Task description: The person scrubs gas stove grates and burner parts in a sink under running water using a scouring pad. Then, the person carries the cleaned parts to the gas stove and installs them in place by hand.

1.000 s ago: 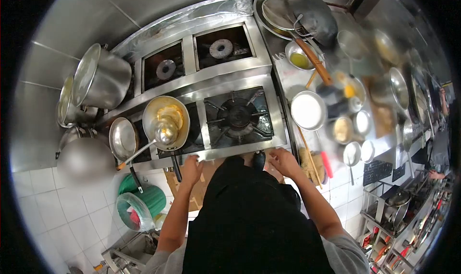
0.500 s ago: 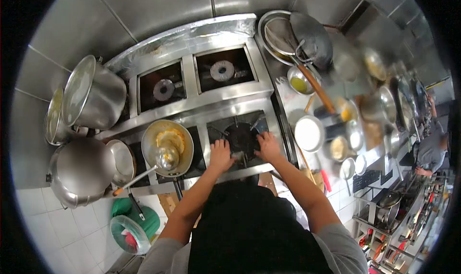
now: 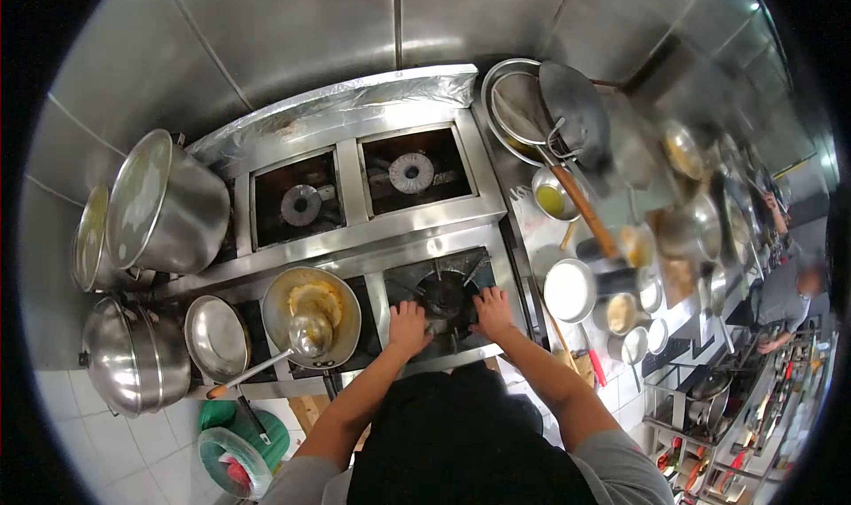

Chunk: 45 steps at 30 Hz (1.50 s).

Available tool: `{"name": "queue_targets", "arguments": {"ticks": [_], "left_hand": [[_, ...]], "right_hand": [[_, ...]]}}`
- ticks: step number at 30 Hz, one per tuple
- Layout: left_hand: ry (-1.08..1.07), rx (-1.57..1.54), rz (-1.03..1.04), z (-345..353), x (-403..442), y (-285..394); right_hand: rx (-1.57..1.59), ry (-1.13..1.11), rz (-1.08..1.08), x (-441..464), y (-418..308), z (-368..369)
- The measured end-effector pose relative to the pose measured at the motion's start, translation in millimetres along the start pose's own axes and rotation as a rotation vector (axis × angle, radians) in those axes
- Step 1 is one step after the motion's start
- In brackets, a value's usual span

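My left hand [image 3: 409, 330] is on the left side of the black burner grate [image 3: 424, 269] at the front right of the stove, fingers curled over it and thumb turned inward. Facing it across the burner, my right hand [image 3: 494, 314] grips the grate's right side in the same way. No pan sits on this grate. Left of my left hand stands a pot [image 3: 277, 294] with yellowish food in it. A ladle [image 3: 310, 331] rests in the pot, its wooden-tipped handle sticking out toward the lower left.
Further left are a steel pan [image 3: 217, 337], a domed steel vessel [image 3: 124, 356] and a tall stockpot [image 3: 182, 208]. Two rear burners [image 3: 411, 173] lie behind. On the right counter are a white-filled pot [image 3: 569, 291], a wok [image 3: 574, 106] and small bowls. A person [image 3: 789, 288] stands far right.
The view has tilted up, so the stove appears lower in it. Both my hands keep their places on the grate. The pot and ladle have not visibly moved.
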State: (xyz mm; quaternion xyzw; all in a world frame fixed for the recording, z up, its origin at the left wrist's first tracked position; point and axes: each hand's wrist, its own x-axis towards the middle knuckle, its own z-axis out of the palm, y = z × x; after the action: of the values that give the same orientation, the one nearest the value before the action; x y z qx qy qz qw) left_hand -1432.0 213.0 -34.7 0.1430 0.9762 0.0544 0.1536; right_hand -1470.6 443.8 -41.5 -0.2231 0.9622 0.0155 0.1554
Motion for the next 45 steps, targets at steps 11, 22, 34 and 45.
{"name": "queue_targets", "arguments": {"ticks": [11, 22, 34, 45], "left_hand": [[-0.059, -0.050, 0.001, -6, 3, -5], [0.044, -0.093, 0.026, -112, 8, -26], [0.170, -0.012, -0.016, -159, 178, -123], [0.186, 0.032, -0.038, -142, 261, -158]], "right_hand": [[0.102, 0.007, -0.210, 10, 18, -14], [0.252, 0.153, -0.313, 33, 28, -113], [0.158, 0.309, -0.225, 224, 62, -159], [0.188, 0.225, -0.142, 304, 84, -150]]}}
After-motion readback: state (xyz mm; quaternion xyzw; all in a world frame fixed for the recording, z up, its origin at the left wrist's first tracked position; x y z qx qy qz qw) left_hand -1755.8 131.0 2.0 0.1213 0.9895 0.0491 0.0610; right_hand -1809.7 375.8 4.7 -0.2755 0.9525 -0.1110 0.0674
